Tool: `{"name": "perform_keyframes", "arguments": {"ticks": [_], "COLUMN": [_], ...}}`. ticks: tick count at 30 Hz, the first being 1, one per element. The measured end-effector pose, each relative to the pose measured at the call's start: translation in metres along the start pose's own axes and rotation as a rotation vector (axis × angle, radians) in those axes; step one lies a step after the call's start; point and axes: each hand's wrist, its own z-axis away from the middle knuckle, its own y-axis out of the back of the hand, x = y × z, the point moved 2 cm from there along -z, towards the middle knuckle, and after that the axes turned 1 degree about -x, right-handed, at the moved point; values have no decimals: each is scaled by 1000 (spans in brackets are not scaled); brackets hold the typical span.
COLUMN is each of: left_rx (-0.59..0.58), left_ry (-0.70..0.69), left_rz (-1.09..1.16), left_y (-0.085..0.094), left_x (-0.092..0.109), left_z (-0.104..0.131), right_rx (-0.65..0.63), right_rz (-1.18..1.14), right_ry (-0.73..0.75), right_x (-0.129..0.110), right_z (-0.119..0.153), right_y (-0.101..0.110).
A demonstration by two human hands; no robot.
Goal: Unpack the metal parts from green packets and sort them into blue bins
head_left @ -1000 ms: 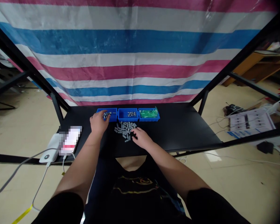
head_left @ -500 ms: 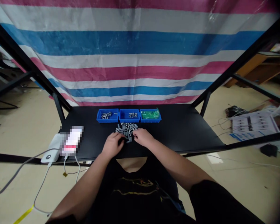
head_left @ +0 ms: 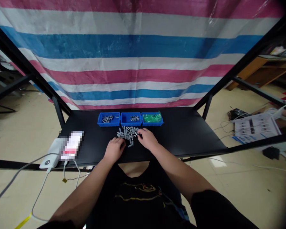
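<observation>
A loose pile of small grey cylindrical pieces [head_left: 125, 136] and shiny silver metal pieces [head_left: 132, 129] lies between my hands on the black table. My left hand [head_left: 114, 149] rests at the pile's near left edge, fingers curled and thumb drawn in; whatever its fingertips hold is hidden. At the right edge, beside the silver pieces, my right hand [head_left: 147, 139] has its fingers bent together, and anything between them is too small to make out. Behind the pile stand three blue bins: the left bin [head_left: 98, 122] with grey pieces, the middle bin [head_left: 125, 123] with silver pieces, the right bin [head_left: 154, 123] with green pieces.
On the table's left end lie a white power bank [head_left: 51, 156] and a pixelated phone [head_left: 72, 146], with cables hanging over the front edge. A striped sheet [head_left: 133, 44] closes off the back, between black frame posts [head_left: 206, 105]. The black tabletop [head_left: 186, 133] extends to the right.
My left hand has drawn back slightly from the pile towards the table's front edge. My right hand has shifted slightly up along the pile's right side. The whole view has tilted a little.
</observation>
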Motion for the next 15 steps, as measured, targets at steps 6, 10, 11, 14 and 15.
{"name": "perform_keyframes", "arguments": {"ticks": [6, 10, 11, 14, 15], "left_rx": [160, 340, 353, 367, 353], "left_ry": [170, 268, 274, 271, 268], "left_rz": [-70, -167, -179, -161, -130], "left_y": [43, 90, 96, 97, 92], "left_x": [-29, -51, -54, -56, -55], "left_z": [-47, -86, -91, -85, -78], "right_rx": [-39, -29, -28, -36, -45], "right_rz": [-50, -31, -21, -4, -5], "right_ry": [-26, -6, -5, 3, 8], "right_x": [9, 6, 6, 6, 6], "right_z": [13, 8, 7, 4, 3], "right_y": [-13, -15, -15, -15, -15]}}
